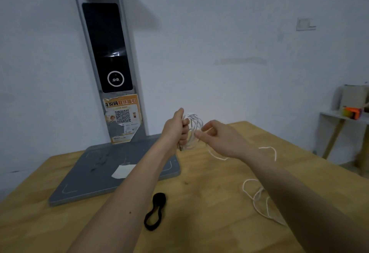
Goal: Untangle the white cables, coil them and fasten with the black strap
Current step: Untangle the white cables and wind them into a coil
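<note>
While the left hand (175, 127) grips a half-wound coil (193, 130) of white cable held up over the far side of the wooden table (209, 202), the right hand (217, 138) pinches the feed strand just right of it. Loose cable (257, 194) lies looped on the near right; part runs under the right forearm. Risk: those loops likely snag or knot as slack is drawn, or turns slip off the left fingers. Black strap (155, 210) lies near centre, untouched.
</note>
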